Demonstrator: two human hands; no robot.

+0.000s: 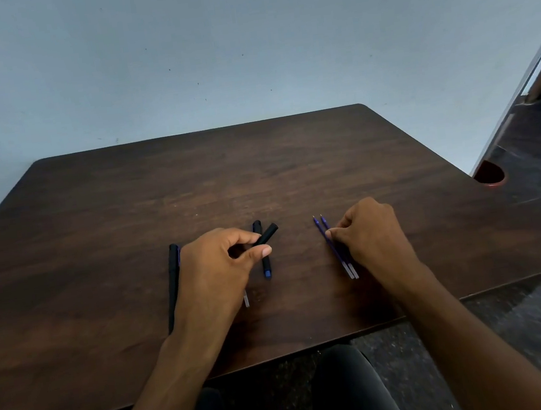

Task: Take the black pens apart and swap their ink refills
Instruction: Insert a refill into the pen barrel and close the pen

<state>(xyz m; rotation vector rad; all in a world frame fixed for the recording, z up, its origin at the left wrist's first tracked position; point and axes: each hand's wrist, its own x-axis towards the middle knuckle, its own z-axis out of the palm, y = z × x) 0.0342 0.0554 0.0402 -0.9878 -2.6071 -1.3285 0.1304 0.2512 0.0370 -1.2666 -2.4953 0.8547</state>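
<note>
Two bare hands work over a dark wooden bench (pixel 258 172) set against a pale blue wall (pixel 208 42). The left hand (pixel 215 266) pinches a short black pen piece (pixel 267 233) between thumb and forefinger; its grip is closed on this piece, which tilts up to the right. Just behind it a black barrel (pixel 264 256) with a blue end lies on the bench, pointing near to far. A whole black pen (pixel 173 285) lies to the left of the left hand, just beside the wrist. A pale refill end (pixel 246 299) shows from under the left palm. To the right, two blue refills (pixel 336 251) lie side by side, touching, tips pointing far. The right hand (pixel 368 237) rests on them, its curled fingers gripping or pressing their middle; which of the two cannot be told. A red round object (pixel 490 174) shows at the far right edge of the bench.
</note>
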